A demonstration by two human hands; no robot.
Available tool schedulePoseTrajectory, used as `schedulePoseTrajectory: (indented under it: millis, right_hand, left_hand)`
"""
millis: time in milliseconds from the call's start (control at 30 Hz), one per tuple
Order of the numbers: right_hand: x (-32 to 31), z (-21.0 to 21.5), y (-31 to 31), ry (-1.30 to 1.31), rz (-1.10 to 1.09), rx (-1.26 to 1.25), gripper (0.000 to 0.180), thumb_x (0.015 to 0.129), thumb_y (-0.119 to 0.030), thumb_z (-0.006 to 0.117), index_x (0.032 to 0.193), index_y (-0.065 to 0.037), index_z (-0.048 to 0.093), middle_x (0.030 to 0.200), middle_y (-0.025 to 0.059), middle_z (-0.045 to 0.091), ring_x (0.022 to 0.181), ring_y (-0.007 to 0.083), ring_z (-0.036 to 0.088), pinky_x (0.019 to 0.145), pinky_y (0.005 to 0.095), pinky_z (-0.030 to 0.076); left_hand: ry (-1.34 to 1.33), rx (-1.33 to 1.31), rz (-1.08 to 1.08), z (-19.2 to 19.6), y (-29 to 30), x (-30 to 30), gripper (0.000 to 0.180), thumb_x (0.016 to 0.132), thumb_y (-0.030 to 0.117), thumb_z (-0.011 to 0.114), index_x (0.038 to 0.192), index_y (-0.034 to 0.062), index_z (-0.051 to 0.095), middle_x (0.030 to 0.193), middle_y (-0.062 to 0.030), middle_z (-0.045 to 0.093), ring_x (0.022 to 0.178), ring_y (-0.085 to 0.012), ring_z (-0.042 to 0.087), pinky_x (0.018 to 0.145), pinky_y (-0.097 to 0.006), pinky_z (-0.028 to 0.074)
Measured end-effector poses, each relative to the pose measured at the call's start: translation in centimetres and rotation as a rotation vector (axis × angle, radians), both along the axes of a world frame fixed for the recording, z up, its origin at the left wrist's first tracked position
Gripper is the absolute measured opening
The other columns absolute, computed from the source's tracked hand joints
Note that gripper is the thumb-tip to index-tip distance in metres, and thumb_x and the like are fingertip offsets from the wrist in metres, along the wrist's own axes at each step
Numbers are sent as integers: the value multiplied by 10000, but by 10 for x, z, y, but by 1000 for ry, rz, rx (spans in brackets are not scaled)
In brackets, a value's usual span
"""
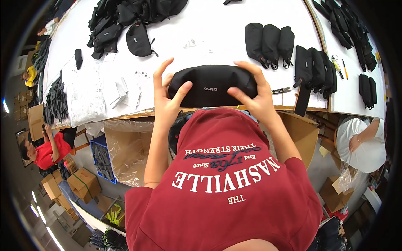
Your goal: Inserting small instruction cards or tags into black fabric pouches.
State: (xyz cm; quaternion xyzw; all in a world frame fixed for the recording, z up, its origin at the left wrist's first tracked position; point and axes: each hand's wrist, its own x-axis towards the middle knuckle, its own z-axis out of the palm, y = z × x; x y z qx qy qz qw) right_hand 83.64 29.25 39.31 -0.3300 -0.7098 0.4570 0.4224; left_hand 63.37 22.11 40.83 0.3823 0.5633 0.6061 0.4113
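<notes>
One black oblong fabric pouch (pixel 213 77), long axis nine-to-three, held over near edge of white-topped table (pixel 222 29). Bare left hand (pixel 167 102) clamps nine-o'clock end, bare right hand (pixel 258 96) three-o'clock end; equally near. Thumbs on face, fingers spread, partly hidden behind; left index looks clear of fabric.

I am in a factory-like workshop: pouches (pixel 139 40) lie in batches on a long white table (pixel 217 19) across the top of the frame, cartons (pixel 83 184) stack at lower left, tube lights (pixel 55 238) glow beyond, and co-workers (pixel 51 154) show at far left and right.
</notes>
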Motion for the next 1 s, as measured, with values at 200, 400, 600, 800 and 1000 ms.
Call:
schedulePoseTrajectory:
  millis: [200,400,600,800,1000]
  right_hand:
    - [18,3,13,144,68,-114,231,701,-76,770,902,-45,660,852,46,635,825,148,586,760,271,444]
    - [52,-16,36,-78,344,-576,311,778,-102,710,1084,-104,658,655,-83,386,577,15,352,510,183,319]
    - [114,-75,100,-246,-689,93,334,784,-150,723,1108,-127,646,731,-34,493,584,67,402,538,222,359]
    - [164,-144,147,-953,-853,301,401,790,-148,645,1182,-194,579,1064,90,571,962,289,559,837,383,460]
    - [55,-142,111,-483,-387,216,163,731,-119,675,893,-120,652,867,86,584,873,261,558,766,360,452]
  left_hand:
    - [169,230,-107,-20,-2,-19,298,839,266,685,901,-22,643,797,-47,584,752,-113,517,669,-229,401]
    - [164,-154,-288,-43,4,-36,490,943,439,496,1049,-18,637,916,-53,626,752,-99,519,676,-238,417]
    - [467,-616,-229,-127,1,-53,309,868,246,620,1085,25,623,951,-108,647,691,-123,556,630,-267,453]
    - [1196,-423,-254,-171,17,-27,612,631,320,824,1021,7,472,986,-152,520,941,-313,541,773,-390,433]
    - [1281,-470,-210,-186,19,-34,616,580,331,848,955,7,482,962,-144,515,913,-306,522,790,-388,410]
